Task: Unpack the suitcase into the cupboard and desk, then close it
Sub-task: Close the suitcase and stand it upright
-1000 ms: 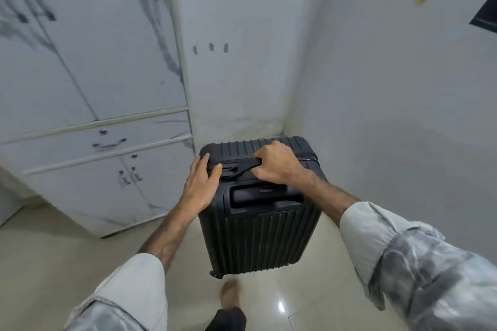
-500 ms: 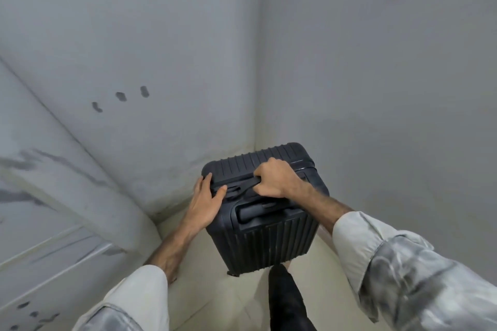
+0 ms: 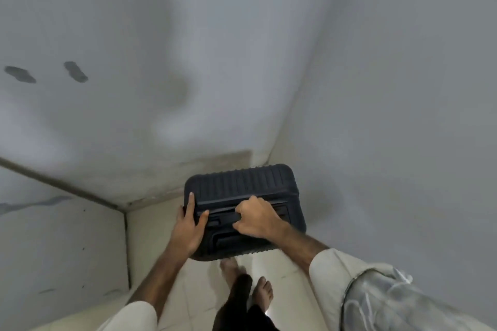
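The black hard-shell suitcase (image 3: pixel 242 191) — ribbed, with rounded corners — stands upright and closed in the corner where two pale, matte plaster walls (image 3: pixel 390 88) meet, on glossy cream floor tiles (image 3: pixel 150 236). The right hand (image 3: pixel 256 219) is curled tight round the flat top carry handle (image 3: pixel 223 216), while the left hand (image 3: pixel 188 226) lies against the case's left top edge, fingers straight and thumb spread across the top. Bare feet (image 3: pixel 263 293) stand just behind it — beside a white panel (image 3: pixel 61 244) streaked grey.
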